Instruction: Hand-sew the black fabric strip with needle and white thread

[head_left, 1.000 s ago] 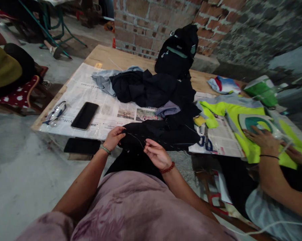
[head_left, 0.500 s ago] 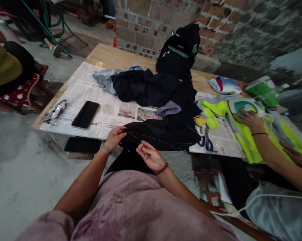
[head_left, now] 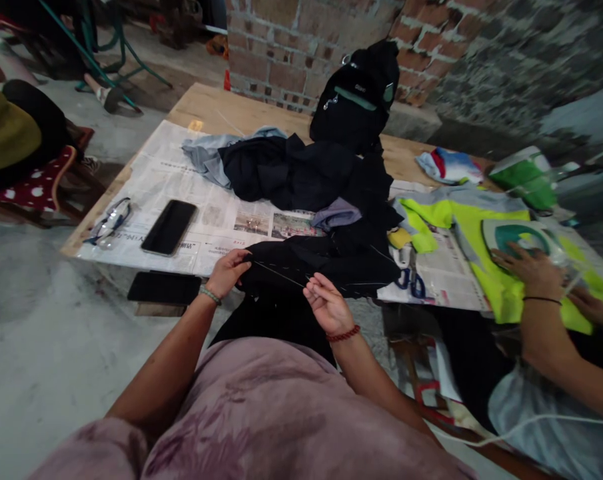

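My left hand [head_left: 226, 273] is closed on the left edge of a black garment [head_left: 351, 267], thumb against fingers. White dashed stitches run along this cloth, which hangs over the table's front edge towards my lap. From beside my left fingers a pale thread [head_left: 280, 274] stretches straight to my right hand [head_left: 330, 308], whose fingertips pinch its end. Whether a needle is between those fingertips is too small to tell. Blue-handled scissors [head_left: 410, 280] lie on newspaper to the right of the black cloth.
A dark phone [head_left: 169, 228] and glasses [head_left: 111, 221] lie at left on the newspaper. Dark clothes [head_left: 291, 170] and a black backpack [head_left: 351, 110] are behind. At right a co-worker's hand rests on an iron [head_left: 519, 239] over a yellow-grey garment [head_left: 501, 283].
My right hand has moved right, away from my left, and the slack thread is now drawn straight. My left hand stays at the cloth. The co-worker's iron has slid right and nearer.
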`<state>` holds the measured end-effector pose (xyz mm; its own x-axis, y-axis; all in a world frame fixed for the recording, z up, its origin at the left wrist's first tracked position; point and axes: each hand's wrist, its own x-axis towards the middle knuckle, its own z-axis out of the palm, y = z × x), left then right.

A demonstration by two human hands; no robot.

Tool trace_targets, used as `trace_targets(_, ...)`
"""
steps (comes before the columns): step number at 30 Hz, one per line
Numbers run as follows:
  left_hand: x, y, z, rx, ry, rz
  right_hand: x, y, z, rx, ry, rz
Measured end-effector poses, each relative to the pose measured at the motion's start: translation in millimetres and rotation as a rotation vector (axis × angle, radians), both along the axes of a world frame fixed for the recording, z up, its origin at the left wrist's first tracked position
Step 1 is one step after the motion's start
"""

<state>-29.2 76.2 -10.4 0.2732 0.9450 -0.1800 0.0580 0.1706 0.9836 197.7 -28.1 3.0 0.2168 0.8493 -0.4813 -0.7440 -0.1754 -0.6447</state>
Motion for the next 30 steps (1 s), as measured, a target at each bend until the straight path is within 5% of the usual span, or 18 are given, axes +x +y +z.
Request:
trace_targets(6,-1,1,-2.4,0.012,0.012,-0.003,12,-3,4,-0.011,-0.033,-0.083)
trace_targets(15,0,1,-2.9,0.001,-0.002,0.005,4,-6,8,0.002,-0.057,-0.008)
trace_targets(30,-1,-3,-10.4,0.062,-0.067,0.049,-71,11,9,0.103,-0.469,0.478)
